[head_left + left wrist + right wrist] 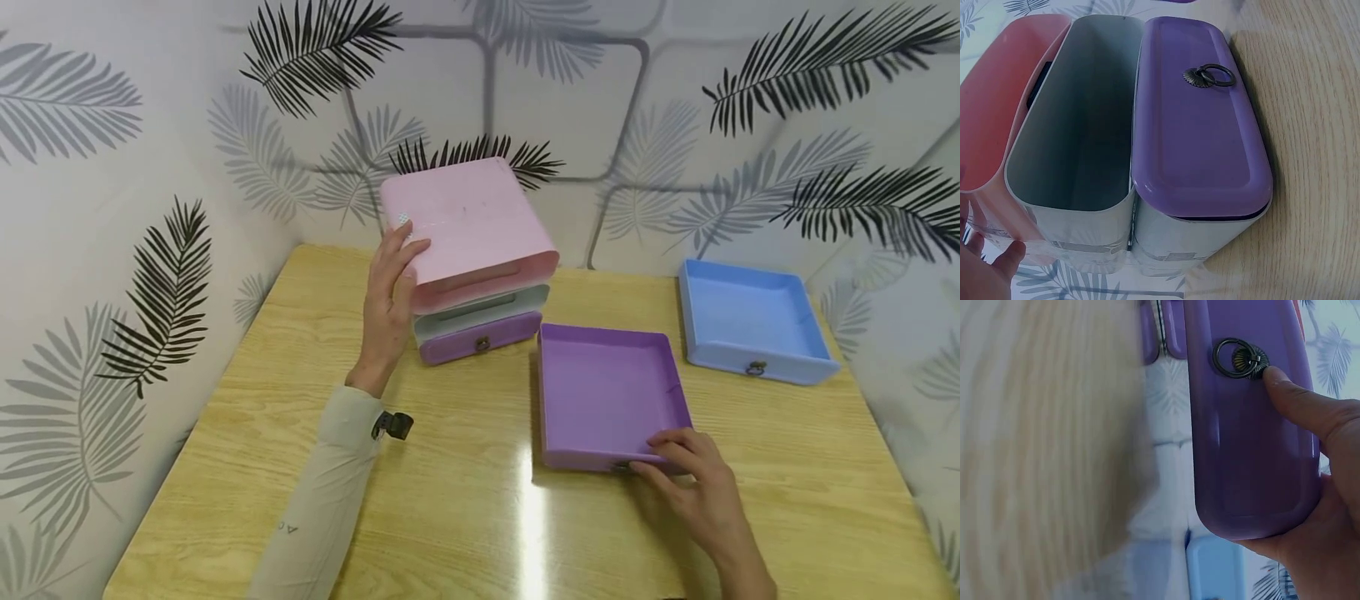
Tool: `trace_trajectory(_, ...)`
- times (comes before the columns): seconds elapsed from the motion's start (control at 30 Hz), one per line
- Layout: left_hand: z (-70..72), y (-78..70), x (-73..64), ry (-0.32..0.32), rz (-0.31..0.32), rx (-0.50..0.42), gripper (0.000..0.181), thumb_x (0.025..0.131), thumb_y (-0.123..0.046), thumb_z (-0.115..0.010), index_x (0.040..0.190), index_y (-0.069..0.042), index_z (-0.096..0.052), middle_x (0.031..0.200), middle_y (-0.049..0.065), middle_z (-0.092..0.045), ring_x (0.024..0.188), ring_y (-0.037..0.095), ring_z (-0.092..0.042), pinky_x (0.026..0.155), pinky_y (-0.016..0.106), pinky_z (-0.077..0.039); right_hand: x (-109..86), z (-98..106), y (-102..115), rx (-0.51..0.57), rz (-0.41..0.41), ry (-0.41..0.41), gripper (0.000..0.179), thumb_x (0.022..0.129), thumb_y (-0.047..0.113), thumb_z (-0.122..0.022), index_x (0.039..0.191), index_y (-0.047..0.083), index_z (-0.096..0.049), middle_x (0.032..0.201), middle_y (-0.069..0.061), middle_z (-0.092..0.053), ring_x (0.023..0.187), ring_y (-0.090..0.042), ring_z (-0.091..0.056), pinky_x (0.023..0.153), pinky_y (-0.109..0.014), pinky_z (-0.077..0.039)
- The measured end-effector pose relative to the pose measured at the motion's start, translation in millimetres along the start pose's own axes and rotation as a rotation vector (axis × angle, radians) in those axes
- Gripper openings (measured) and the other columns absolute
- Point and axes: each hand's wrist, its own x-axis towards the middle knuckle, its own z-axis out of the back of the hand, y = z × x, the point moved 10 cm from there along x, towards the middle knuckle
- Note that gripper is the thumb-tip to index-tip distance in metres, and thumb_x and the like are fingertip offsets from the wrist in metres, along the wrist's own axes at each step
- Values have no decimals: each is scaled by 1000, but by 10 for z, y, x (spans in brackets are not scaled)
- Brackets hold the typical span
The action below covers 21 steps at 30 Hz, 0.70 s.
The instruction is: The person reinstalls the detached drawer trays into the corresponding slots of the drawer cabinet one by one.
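Note:
A drawer stack has an empty pink case (465, 217) on top, an empty grey-white case (483, 307) below it, and a purple-fronted drawer (457, 343) closed in the bottom. My left hand (387, 292) rests against the pink case's left side, fingers reaching onto its top; the left wrist view catches only part of that hand. To the right, a loose purple drawer (603, 383) sits near the table. My right hand (701, 487) pinches its front wall, thumb outside beside the metal ring pull (1241, 359) and fingers over the rim inside. The loose drawer holds nothing.
A light blue drawer (750, 312) with a ring pull lies at the back right of the wooden table (442, 483). Behind the table stands a leaf-patterned wall (555, 108). A dark wrist strap (393, 425) is on the left sleeve.

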Motion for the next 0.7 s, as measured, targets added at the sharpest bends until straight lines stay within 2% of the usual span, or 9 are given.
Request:
trace_trajectory(0.2, 27, 11, 3, -10, 9, -18, 38, 106, -10, -45, 138, -8, -65, 164, 9, -45, 162, 30, -22, 133, 50, -16, 91, -147, 155, 18, 28, 45, 34, 60, -10, -92, 84, 9, -76, 103, -7, -69, 108, -2, -52, 91, -3, -41)
trace_trajectory(0.37, 25, 12, -1, -9, 7, -14, 38, 107, -10, -45, 139, -9, -65, 165, 8, -45, 163, 28, -22, 134, 48, -15, 148, -245, 273, 48, 52, 76, 34, 61, -8, -93, 83, 12, -76, 104, -7, -69, 107, -8, -54, 91, -4, -43)
trace_trajectory(0.5, 3, 18, 7, 1, 9, -12, 39, 108, -15, -43, 140, -10, -64, 165, 6, -44, 163, 25, -21, 134, 47, -14, 230, -269, 364, 83, 79, 77, 35, 62, -9, -92, 82, 13, -75, 104, -8, -70, 106, -14, -56, 95, -7, -42)
trace_trajectory(0.7, 3, 38, -10, 10, 27, -4, 39, 110, -23, -41, 140, -12, -64, 166, 3, -43, 163, 23, -20, 134, 48, -14, 302, -328, 412, 111, 63, 88, 34, 63, -8, -92, 82, 14, -75, 106, -8, -70, 108, -15, -56, 98, -7, -41)
